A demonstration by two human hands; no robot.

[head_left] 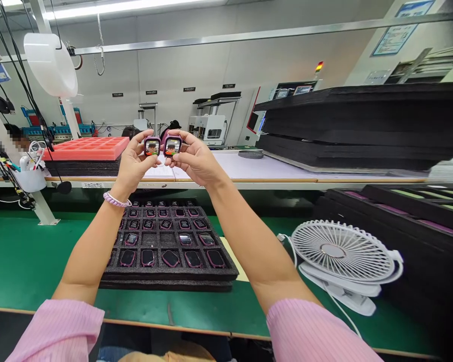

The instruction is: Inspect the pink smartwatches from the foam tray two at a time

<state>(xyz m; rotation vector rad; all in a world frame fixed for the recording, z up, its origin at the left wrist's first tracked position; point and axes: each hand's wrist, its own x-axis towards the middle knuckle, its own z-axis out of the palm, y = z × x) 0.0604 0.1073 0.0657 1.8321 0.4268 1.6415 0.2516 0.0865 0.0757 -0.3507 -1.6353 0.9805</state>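
Raised side by side above the far shelf edge are two small square smartwatches with lit screens. My left hand (135, 158) pinches one smartwatch (152, 147) between thumb and fingers. The other smartwatch (172, 146) is gripped the same way by my right hand (194, 158). Both screens face me and show a colour picture. Below my forearms lies a black foam tray (211, 274) with rows of similar dark watches in its pockets, such as a watch (170, 258) in the front row. One pocket (167, 239) near the middle holds no watch.
A white fan (347, 251) with a cable lies right of the tray on the green bench (33, 261). Black foam trays (362, 125) are stacked on the right of the shelf, with more below. Pink foam (86, 148) and a white cup (30, 178) of tools stand left.
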